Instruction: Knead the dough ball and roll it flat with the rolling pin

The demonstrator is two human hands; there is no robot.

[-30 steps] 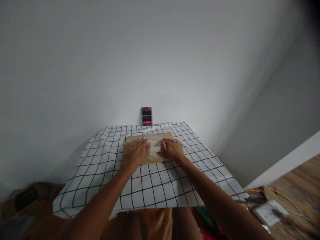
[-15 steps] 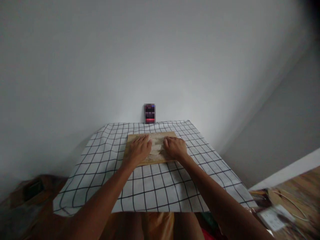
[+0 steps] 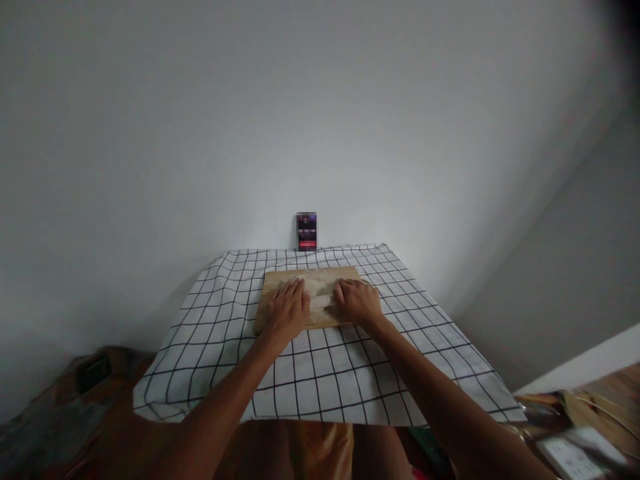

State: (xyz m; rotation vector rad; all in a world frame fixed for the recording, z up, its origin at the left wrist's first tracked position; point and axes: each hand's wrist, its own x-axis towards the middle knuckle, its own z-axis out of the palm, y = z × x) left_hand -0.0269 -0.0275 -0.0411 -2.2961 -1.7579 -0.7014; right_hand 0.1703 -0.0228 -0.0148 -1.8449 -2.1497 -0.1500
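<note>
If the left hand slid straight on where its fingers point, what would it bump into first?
Beyond the board and cloth, the left hand would probably meet the upright phone-like device, though exact depth is unclear.

Ends of the pale roll [image 3: 321, 302] hidden under left hand [image 3: 290, 307] and right hand [image 3: 357, 300] — palms too. Phone [image 3: 307, 232] screen pixelated, unreadable. White block [image 3: 575, 456] blurred — cut by bottom edge.

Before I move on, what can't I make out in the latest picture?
- Head view: how far the dough extends, hidden by the left hand and right hand.
- Head view: what the phone shows, masked by coarse pixels.
- Head view: the white box, blurred and cut off by the bottom edge.
</note>
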